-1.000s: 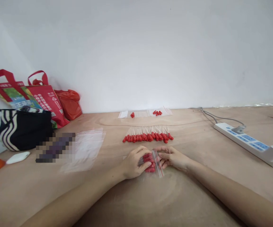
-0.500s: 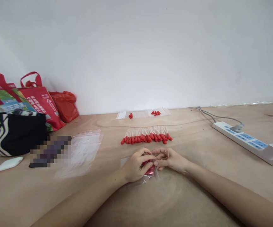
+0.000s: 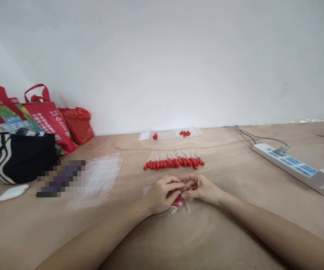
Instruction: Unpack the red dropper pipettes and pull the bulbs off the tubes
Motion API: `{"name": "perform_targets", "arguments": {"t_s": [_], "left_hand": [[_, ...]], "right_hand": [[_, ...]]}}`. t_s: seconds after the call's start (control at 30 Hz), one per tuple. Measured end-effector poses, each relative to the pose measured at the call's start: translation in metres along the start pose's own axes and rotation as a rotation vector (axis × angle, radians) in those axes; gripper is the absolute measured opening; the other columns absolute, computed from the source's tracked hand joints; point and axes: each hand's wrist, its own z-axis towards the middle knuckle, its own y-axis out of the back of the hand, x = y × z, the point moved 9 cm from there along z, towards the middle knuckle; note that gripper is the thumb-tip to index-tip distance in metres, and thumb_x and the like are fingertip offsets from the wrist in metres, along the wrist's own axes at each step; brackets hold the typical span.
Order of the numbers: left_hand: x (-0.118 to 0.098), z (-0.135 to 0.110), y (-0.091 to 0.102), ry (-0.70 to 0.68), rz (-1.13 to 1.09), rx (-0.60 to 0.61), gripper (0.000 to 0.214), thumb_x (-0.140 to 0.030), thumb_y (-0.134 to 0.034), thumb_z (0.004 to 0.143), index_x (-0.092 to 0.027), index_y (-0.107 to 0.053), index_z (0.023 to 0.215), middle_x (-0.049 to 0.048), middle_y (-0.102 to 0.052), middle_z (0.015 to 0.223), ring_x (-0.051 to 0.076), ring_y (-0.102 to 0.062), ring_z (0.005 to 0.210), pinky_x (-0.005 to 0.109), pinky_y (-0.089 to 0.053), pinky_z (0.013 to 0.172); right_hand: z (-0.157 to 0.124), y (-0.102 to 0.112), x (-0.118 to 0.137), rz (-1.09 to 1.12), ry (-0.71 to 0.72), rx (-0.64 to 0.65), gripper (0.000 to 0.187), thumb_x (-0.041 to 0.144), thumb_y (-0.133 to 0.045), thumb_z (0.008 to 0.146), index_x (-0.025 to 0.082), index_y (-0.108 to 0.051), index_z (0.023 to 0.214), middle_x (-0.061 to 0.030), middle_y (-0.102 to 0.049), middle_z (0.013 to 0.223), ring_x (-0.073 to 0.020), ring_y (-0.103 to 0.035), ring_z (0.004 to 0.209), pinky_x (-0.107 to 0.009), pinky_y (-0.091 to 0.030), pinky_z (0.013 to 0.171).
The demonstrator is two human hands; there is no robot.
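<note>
Both my hands meet over a clear plastic zip bag (image 3: 173,210) on the wooden table, with red-tipped sticks partly visible inside it. My left hand (image 3: 163,194) is closed over the bag, covering much of the red contents. At the bag's right edge, my right hand (image 3: 199,188) pinches the plastic between thumb and fingers. The fingertips of the two hands nearly touch. Just beyond them lies a row of thin pale sticks with red tips (image 3: 175,162), tips toward me.
Left of my hands lies a stack of clear zip bags (image 3: 101,178). Filled bags (image 3: 169,135) rest near the wall. A white power strip (image 3: 288,162) with a cable stands at right. At left are a black bag (image 3: 29,157), red bags (image 3: 76,125) and a white oval object (image 3: 13,192).
The left hand's thumb and fingers cover slightly more of the red contents. Otherwise both hands keep nearly the same place and grip, and the view shifts slightly.
</note>
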Motion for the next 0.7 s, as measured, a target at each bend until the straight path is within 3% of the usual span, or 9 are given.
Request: {"name": "perform_targets", "arguments": {"t_s": [0.23,0.43,0.7], "left_hand": [[0.0010,-0.0001,0.0004,0.016,-0.003,-0.002,0.022,-0.017,-0.048,0.080,-0.018,-0.062,0.097,0.0068,-0.061,0.094,0.016,-0.056,0.086,0.031,-0.047,0.079],[-0.0010,0.0004,0.0018,0.015,-0.002,0.004,0.020,-0.016,-0.048,0.080,-0.017,-0.063,0.092,0.0066,-0.061,0.092,0.015,-0.056,0.086,0.030,-0.047,0.080],[0.0014,0.0000,-0.0003,0.028,0.004,0.022,0.019,-0.018,-0.047,0.081,-0.017,-0.062,0.092,0.0069,-0.060,0.093,0.015,-0.056,0.086,0.030,-0.047,0.079]], "right_hand": [[0.0017,-0.0005,-0.0026,0.016,-0.016,0.062,0.059,0.020,-0.074,0.050,0.014,-0.049,0.103,0.0026,-0.064,0.064,-0.0089,-0.056,0.053,-0.022,-0.047,0.054],[0.0000,0.0011,-0.0017,0.049,-0.054,0.050,0.048,0.029,-0.068,0.063,0.013,-0.050,0.104,-0.0005,-0.063,0.066,-0.0104,-0.061,0.058,-0.021,-0.050,0.055],[-0.0003,0.0006,-0.0021,0.077,-0.057,0.057,0.049,0.023,-0.071,0.059,0.012,-0.051,0.102,0.0010,-0.063,0.063,-0.0101,-0.062,0.058,-0.019,-0.050,0.053]]}}
